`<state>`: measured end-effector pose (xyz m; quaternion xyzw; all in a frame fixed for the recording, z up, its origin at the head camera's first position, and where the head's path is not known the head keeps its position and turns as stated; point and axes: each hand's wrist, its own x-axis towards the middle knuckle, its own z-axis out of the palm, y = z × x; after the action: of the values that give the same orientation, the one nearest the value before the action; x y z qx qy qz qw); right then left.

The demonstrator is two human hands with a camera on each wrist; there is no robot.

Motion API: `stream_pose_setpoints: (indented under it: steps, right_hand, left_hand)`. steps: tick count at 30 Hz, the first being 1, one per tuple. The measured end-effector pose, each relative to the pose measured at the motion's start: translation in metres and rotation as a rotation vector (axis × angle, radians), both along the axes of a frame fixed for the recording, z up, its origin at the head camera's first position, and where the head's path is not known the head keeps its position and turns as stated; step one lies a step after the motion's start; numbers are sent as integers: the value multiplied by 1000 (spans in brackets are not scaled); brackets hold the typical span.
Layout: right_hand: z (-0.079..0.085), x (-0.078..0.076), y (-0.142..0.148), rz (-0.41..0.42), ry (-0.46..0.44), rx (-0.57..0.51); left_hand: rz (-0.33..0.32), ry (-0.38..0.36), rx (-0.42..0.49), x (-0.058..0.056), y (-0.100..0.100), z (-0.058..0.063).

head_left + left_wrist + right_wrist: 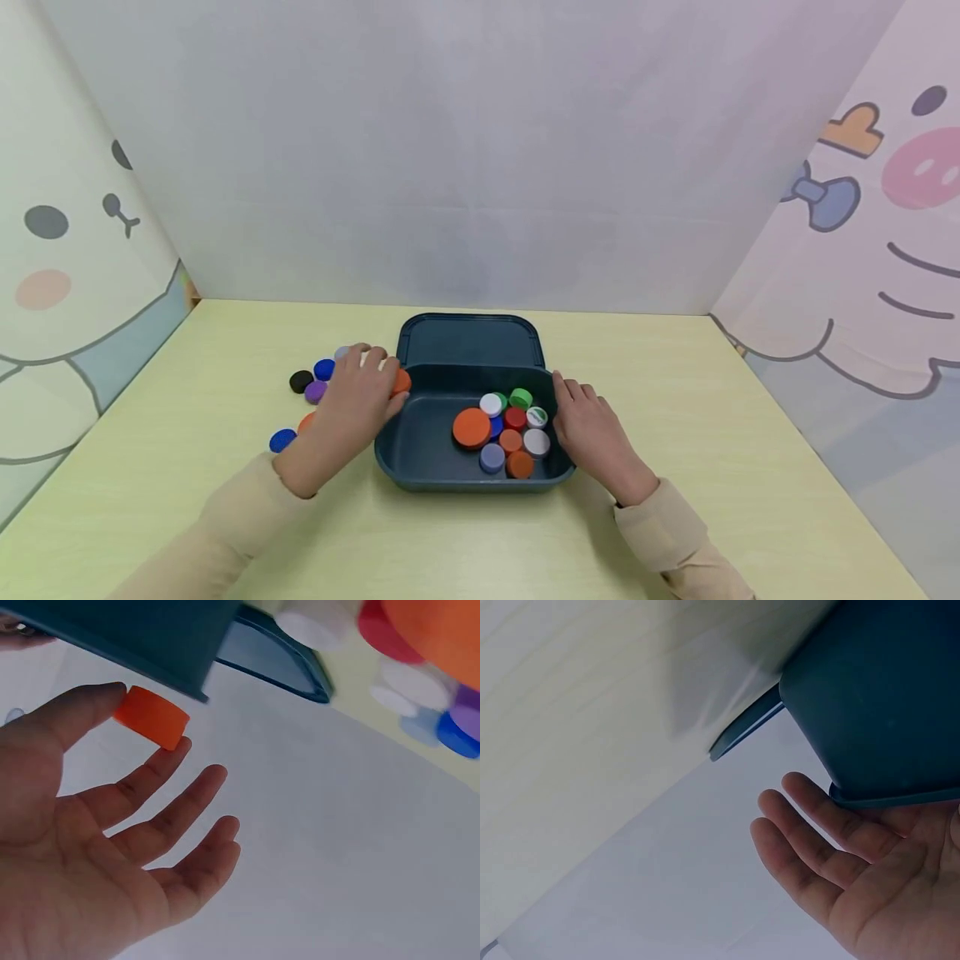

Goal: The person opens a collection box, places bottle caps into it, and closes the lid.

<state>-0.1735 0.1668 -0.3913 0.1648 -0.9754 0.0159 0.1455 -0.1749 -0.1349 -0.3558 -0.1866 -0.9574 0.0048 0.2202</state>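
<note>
My left hand (pixel 358 398) is over the left rim of a dark teal plastic box (pixel 420 473). It pinches an orange bottle cap (pixel 152 718) between thumb and index finger, the other fingers spread loosely. My right hand (pixel 592 429) holds the box's right rim. In the right wrist view its index finger is partly hidden behind the wall, while the other fingers (pixel 810 862) extend outside. Inside the box, toward the right, lie several caps, among them a large orange cap (pixel 472 428), a red cap (pixel 515 417) and a green cap (pixel 521 398).
Left of the box several loose caps lie on the light wooden table (pixel 420 550), including a black cap (pixel 302 382), a purple cap (pixel 316 392) and a blue cap (pixel 282 440). Behind the box is its dark lid (pixel 471 337). A pale curtain (pixel 465 167) hangs behind the table.
</note>
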Motion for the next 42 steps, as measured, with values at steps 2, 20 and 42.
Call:
stream_pose_setpoints:
  steps: [2,20,42]
  right_hand:
    - [0,0,0,1,-1,-3]
    - [1,-1,-1,3,-8,-18]
    - [0,0,-1,-10,-24,-27]
  left_hand:
    - [1,-56,-2,2,8,-2]
    - [-67,-222,-108,11,46,-22]
    - [-68,-303,-126,5,52,-34]
